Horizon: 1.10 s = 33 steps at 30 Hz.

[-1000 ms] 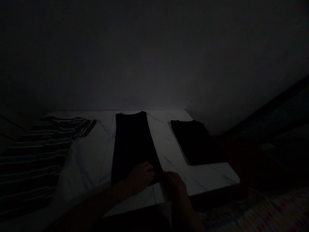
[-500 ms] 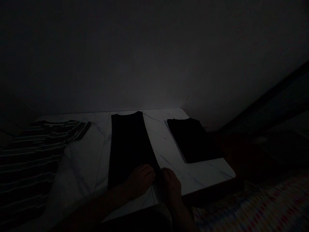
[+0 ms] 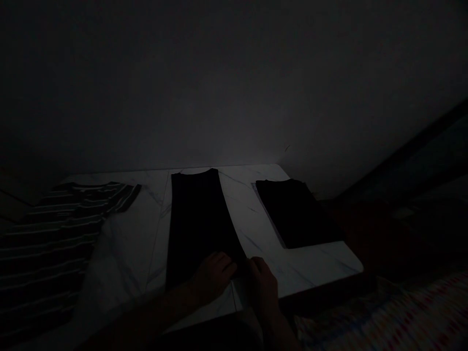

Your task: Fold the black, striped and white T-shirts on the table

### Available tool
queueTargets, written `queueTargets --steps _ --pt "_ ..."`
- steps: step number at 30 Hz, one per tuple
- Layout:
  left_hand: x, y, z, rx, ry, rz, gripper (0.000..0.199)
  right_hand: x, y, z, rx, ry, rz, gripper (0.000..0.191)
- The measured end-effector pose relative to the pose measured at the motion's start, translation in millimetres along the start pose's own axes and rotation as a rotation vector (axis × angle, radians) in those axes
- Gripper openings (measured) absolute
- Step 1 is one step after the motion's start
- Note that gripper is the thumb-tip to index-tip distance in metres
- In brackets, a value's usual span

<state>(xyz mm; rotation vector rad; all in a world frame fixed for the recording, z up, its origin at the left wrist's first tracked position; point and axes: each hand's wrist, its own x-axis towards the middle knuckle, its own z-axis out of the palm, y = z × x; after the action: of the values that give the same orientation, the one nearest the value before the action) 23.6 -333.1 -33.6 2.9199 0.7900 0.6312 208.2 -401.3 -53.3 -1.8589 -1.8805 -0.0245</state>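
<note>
The picture is very dark. A long black garment (image 3: 199, 219) lies flat down the middle of a white marble-patterned table (image 3: 252, 214). My left hand (image 3: 215, 274) rests at its near end, fingers curled on the cloth. Just to the right, my right hand (image 3: 261, 280) pinches the garment's near right corner. The two hands are close together, with a bit of black cloth between them. My left forearm covers part of the near edge.
A striped short-sleeved shirt (image 3: 62, 234) is spread on the table's left side. Folded black cloth (image 3: 298, 212) lies on the right. Behind stands a grey wall (image 3: 219, 87). Multicoloured patterned fabric (image 3: 395, 317) is at the lower right.
The whole view has shifted slightly, so the table and garments appear a little further right. Both hands remain at the near end of the black garment.
</note>
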Motion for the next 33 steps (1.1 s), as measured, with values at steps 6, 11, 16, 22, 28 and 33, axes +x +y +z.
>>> queueTargets --steps 6,11,16,22,28,33 --pt "-6.1 -1.3 7.0 -0.012 -0.042 0.043 0.013 -2.2 5.1 -1.7 -0.014 -0.007 0.039 0.038" --pt "-1.5 2.1 1.3 -0.073 -0.075 -0.011 0.023 -5.4 11.9 -7.0 -0.023 -0.045 -0.03 0.041" --pt "5.4 5.8 -2.2 -0.097 -0.071 -0.098 0.029 -7.2 11.1 -3.4 0.015 -0.01 0.013 0.042" --pt "6.4 6.3 1.8 -0.055 -0.062 -0.128 0.007 -2.7 6.3 -6.4 0.052 -0.003 0.009 0.032" --pt "-1.3 7.7 -4.3 -0.04 -0.002 -0.091 0.012 1.4 5.8 -10.5 0.022 -0.031 -0.04 0.032" --pt "-8.5 7.0 7.2 -0.044 -0.005 -0.046 0.021 0.1 6.7 -5.9 0.024 -0.026 -0.052 0.031"
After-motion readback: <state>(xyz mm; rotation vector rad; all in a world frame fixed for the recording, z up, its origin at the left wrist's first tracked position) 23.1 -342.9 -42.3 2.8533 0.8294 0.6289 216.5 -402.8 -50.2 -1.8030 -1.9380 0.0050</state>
